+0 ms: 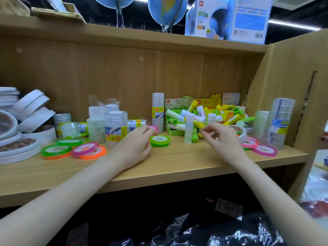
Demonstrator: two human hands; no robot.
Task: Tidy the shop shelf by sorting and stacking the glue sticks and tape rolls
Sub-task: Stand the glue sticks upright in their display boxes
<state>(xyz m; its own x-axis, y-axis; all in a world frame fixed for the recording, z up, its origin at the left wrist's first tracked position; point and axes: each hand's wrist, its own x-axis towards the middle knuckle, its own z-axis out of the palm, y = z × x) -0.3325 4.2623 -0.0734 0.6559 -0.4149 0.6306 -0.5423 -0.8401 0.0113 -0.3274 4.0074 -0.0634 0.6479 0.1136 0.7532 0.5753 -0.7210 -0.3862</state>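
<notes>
We read only "GLOBE" on the blue box on the top shelf; the other labels are too blurred.

Left hand touching green tape roll on shelf

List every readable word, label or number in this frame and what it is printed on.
"GLOBE": on the blue globe box on the top shelf.
Its other print is too blurred to read.
Labels on the tape roll packs and glue sticks are too small and blurred to read.
</notes>
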